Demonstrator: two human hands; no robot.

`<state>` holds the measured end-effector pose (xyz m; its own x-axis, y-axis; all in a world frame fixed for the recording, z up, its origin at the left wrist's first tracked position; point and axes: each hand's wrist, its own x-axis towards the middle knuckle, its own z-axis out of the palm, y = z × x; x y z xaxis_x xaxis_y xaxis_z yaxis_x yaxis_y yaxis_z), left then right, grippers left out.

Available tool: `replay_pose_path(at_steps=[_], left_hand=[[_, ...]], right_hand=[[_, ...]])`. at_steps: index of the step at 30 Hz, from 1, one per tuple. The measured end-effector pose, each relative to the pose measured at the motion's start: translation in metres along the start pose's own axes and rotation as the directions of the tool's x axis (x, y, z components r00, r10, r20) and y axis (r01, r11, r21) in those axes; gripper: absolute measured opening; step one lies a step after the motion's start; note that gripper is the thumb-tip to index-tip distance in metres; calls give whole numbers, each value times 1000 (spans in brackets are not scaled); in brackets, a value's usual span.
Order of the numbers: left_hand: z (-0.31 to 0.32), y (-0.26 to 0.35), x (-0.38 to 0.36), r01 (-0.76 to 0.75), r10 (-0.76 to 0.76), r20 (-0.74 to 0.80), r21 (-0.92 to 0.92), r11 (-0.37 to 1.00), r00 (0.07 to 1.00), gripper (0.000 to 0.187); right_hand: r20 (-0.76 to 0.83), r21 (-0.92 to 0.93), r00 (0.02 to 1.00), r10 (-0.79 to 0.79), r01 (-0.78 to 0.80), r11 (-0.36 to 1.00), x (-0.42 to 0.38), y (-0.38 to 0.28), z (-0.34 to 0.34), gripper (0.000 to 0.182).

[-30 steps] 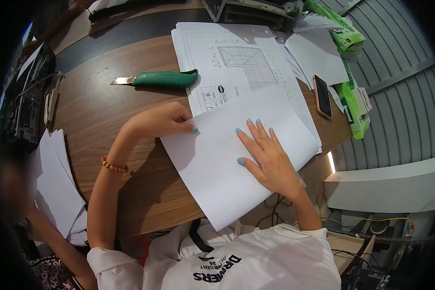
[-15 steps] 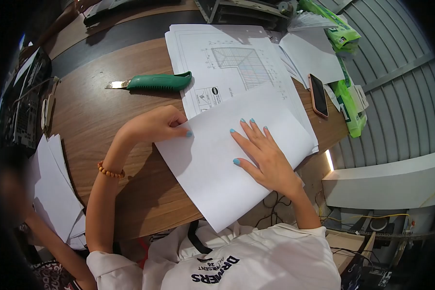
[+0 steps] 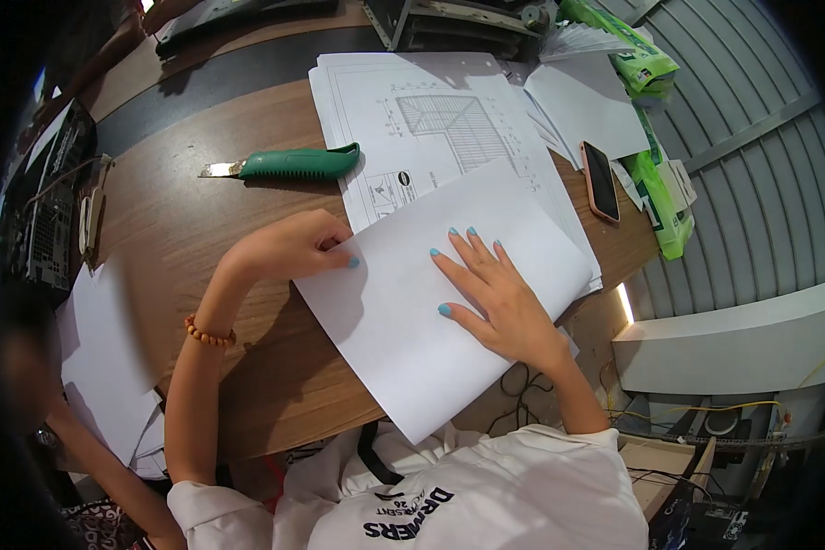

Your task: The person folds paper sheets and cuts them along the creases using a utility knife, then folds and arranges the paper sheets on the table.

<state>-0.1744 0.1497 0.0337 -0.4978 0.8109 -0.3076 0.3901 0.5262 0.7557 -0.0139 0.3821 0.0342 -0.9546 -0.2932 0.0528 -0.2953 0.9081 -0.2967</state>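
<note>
A blank white sheet of paper [image 3: 422, 339] lies slantwise over the front part of a stack of printed drawings [image 3: 357, 87] and reaches past the table edge towards my shirt. At its upper left edge, my left hand [image 3: 293, 246] is closed in a pinch, thumb on top and the other fingers curled by the edge. My right hand [image 3: 500, 298] rests flat on the sheet with its fingers spread. A green utility knife [image 3: 298, 164], its stained blade out, lies on the wood beyond my left hand.
A phone [image 3: 600, 181] lies right of the drawings, near loose papers [image 3: 591, 101] and green packets [image 3: 662, 206]. More white sheets [image 3: 110, 367] and a black device [image 3: 50, 211] are on the left. Another person's arm [image 3: 110, 472] is at lower left. Cables [image 3: 522, 399] hang below the table.
My left hand sits slightly lower in view, still at the sheet's edge. My right hand and the sheet have hardly moved. The view itself has shifted a little.
</note>
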Motion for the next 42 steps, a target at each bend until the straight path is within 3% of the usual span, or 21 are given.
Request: replay_pose_path(at_steps=[9,13,15,17,19,20,22,24,29,31,38,39,42], left_hand=[[2,-5,-2,-83,82,-49,-13,996,995,24],[0,-4,-3,-38,39,-21,34,999,999,24],[3,-11,4,-102,102,-8,-20,995,995,25],[5,-14,6,-103,102,13,50,993,995,19],[9,-13,8,-115,115,4,79,990,993,23],[15,-17,11,-145,156,-86,122,982,984,22],[20,-2,5,-19,38,-132,146,989,991,21],[27,2,4,-33,70,-205,179,983,976,23],[29,14,1,55,1,-200,275,960,980,25],[29,11,4,-5,60,-330,166,986,942,23],[8,4,32,51,40,-349,246,968,936,22],[13,-11,38,-36,122,-396,217,975,910,19],[11,-15,35,-112,174,-396,175,978,902,19]], right_hand=[[-13,-22,1000,-20,20,1000,0,0,1,53],[-3,-2,1000,-6,6,1000,0,-3,-2,52],[-14,15,1000,-14,15,1000,-3,-2,-2,52],[-24,32,1000,-14,15,999,-1,0,-1,52],[-42,61,999,-11,14,998,-1,1,0,54],[-38,92,999,6,-3,996,-1,0,0,55],[-55,78,999,-1,5,997,-5,-1,1,53],[-61,99,998,12,-6,995,-5,-2,1,52],[-57,124,998,13,-6,992,-5,0,2,54],[-63,128,998,20,-12,992,-3,5,4,54],[-125,80,992,21,-11,997,25,25,4,49],[-164,64,986,-11,21,998,26,28,7,49],[-203,46,979,-34,45,998,26,30,9,49]])
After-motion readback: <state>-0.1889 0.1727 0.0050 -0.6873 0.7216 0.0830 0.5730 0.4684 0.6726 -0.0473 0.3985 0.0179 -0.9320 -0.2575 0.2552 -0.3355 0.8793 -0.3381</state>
